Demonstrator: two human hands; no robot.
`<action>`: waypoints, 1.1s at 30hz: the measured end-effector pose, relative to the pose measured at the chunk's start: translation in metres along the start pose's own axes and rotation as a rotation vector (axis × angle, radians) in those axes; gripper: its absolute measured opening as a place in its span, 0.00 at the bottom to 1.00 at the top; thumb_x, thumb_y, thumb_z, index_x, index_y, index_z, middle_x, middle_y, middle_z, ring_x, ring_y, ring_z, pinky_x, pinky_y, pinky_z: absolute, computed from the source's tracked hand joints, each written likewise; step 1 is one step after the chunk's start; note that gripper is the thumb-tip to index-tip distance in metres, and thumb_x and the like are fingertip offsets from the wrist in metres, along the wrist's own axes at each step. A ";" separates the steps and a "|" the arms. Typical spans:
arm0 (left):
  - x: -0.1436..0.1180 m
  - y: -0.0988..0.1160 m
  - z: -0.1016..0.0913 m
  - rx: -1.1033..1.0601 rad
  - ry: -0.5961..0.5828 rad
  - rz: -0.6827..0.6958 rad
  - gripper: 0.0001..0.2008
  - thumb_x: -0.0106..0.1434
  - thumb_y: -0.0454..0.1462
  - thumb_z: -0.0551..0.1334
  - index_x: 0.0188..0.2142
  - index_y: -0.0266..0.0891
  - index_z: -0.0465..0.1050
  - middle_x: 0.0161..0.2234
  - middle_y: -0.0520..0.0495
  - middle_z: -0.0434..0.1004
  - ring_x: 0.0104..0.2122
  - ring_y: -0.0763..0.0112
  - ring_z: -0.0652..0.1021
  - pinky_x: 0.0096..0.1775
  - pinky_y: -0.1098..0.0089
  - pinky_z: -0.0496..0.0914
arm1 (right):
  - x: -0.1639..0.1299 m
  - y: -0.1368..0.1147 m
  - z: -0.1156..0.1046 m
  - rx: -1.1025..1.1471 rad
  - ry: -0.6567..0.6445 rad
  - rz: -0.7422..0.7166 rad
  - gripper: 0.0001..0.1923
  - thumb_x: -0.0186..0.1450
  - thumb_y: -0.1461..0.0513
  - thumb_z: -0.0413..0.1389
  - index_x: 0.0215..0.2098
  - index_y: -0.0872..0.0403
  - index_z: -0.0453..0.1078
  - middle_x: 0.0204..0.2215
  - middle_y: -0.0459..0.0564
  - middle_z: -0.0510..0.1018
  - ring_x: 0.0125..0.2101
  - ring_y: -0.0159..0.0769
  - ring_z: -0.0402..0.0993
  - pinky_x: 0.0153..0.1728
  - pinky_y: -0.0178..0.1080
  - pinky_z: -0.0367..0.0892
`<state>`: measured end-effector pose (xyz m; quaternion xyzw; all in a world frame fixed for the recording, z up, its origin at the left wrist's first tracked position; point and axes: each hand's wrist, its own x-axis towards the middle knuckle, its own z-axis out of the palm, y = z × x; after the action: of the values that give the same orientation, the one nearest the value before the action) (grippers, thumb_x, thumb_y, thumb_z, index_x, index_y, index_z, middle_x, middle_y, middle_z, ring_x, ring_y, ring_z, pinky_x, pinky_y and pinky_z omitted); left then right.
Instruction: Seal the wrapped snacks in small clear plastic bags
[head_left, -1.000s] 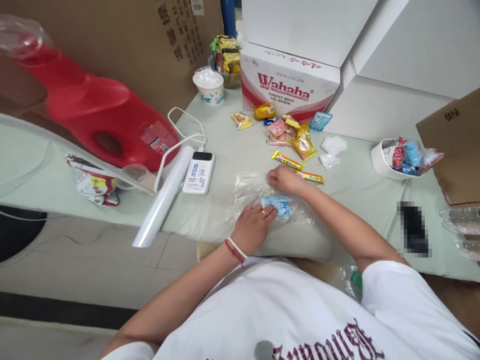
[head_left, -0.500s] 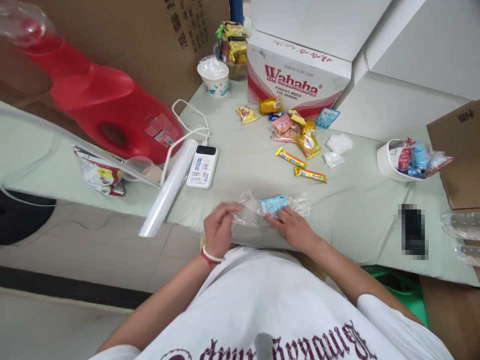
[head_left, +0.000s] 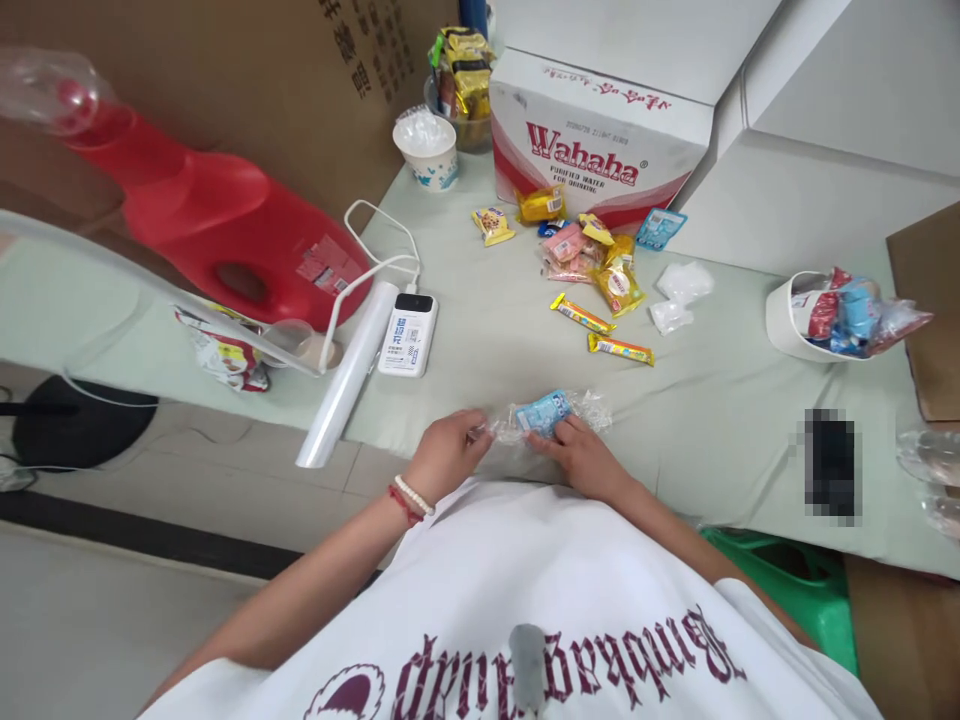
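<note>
Our left hand (head_left: pixel 444 453) has closed its fingers on the end of the clear plastic wrap (head_left: pixel 525 420), up from loose and apart half a second ago. Right hand (head_left: pixel 581 455) pinches the blue snack packet (head_left: pixel 545 411) inside it, at the near table (head_left: pixel 712 400) edge. Wrap looks bunched tighter now, so the wrapping seems near done.

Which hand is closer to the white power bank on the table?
The left. The left hand is below the power bank, slightly to its right, pinching the clear bag. The right hand holds the same bag further right.
</note>
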<state>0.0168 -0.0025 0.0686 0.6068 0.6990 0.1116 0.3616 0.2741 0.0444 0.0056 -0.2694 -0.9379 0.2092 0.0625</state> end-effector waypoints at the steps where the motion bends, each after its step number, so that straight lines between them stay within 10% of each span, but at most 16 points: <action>1: 0.002 0.007 -0.002 -0.094 -0.048 -0.014 0.13 0.67 0.45 0.57 0.32 0.40 0.74 0.27 0.49 0.76 0.29 0.65 0.76 0.35 0.67 0.70 | 0.001 0.001 0.000 0.022 -0.006 0.000 0.26 0.71 0.70 0.52 0.64 0.48 0.73 0.35 0.53 0.71 0.40 0.43 0.64 0.43 0.42 0.68; 5: 0.033 0.045 0.011 -0.306 -0.184 0.047 0.16 0.68 0.41 0.54 0.40 0.38 0.80 0.30 0.50 0.81 0.28 0.68 0.78 0.34 0.69 0.71 | 0.001 0.001 -0.006 0.111 -0.002 0.022 0.21 0.73 0.68 0.51 0.58 0.48 0.77 0.37 0.54 0.74 0.42 0.43 0.66 0.44 0.43 0.70; 9: 0.058 0.070 0.034 0.090 -0.127 0.194 0.18 0.68 0.33 0.54 0.46 0.41 0.82 0.43 0.42 0.82 0.40 0.62 0.80 0.40 0.66 0.72 | -0.014 0.002 -0.022 0.342 0.112 0.060 0.16 0.75 0.63 0.50 0.55 0.49 0.77 0.41 0.54 0.78 0.44 0.42 0.72 0.47 0.44 0.72; 14: 0.060 0.074 0.040 0.385 -0.038 0.221 0.16 0.72 0.38 0.56 0.50 0.47 0.81 0.45 0.40 0.76 0.46 0.56 0.77 0.42 0.62 0.70 | -0.023 0.019 -0.035 0.152 0.477 0.587 0.19 0.74 0.54 0.55 0.59 0.53 0.73 0.46 0.59 0.78 0.48 0.49 0.73 0.51 0.52 0.72; 19: 0.067 0.065 0.033 0.370 0.096 0.125 0.24 0.62 0.46 0.69 0.56 0.40 0.77 0.59 0.33 0.70 0.60 0.42 0.68 0.56 0.49 0.66 | -0.012 0.030 -0.041 -0.006 0.338 0.620 0.08 0.68 0.61 0.61 0.45 0.54 0.77 0.62 0.64 0.68 0.57 0.57 0.67 0.56 0.58 0.69; 23: 0.074 0.065 0.029 0.337 -0.052 0.111 0.14 0.64 0.46 0.66 0.43 0.39 0.78 0.50 0.35 0.77 0.53 0.46 0.74 0.50 0.57 0.69 | 0.000 0.018 -0.045 0.218 0.249 0.492 0.11 0.72 0.64 0.51 0.45 0.52 0.76 0.48 0.56 0.77 0.42 0.42 0.76 0.44 0.44 0.74; 28: 0.083 0.060 0.031 0.053 -0.180 -0.032 0.08 0.59 0.41 0.64 0.28 0.41 0.71 0.27 0.48 0.74 0.30 0.62 0.74 0.34 0.66 0.63 | 0.014 -0.001 -0.043 0.303 0.152 0.231 0.20 0.74 0.65 0.47 0.59 0.54 0.73 0.51 0.58 0.78 0.48 0.44 0.75 0.50 0.45 0.74; 33: 0.086 0.054 0.034 -0.713 -0.223 -0.277 0.16 0.51 0.47 0.68 0.23 0.41 0.64 0.20 0.56 0.65 0.23 0.71 0.68 0.27 0.71 0.61 | 0.005 -0.006 -0.034 0.342 0.160 0.173 0.41 0.69 0.46 0.61 0.71 0.60 0.60 0.65 0.70 0.67 0.63 0.54 0.65 0.65 0.56 0.65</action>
<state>0.0798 0.0811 0.0442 0.3515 0.6480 0.2310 0.6350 0.2742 0.0545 0.0391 -0.3500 -0.8542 0.3480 0.1634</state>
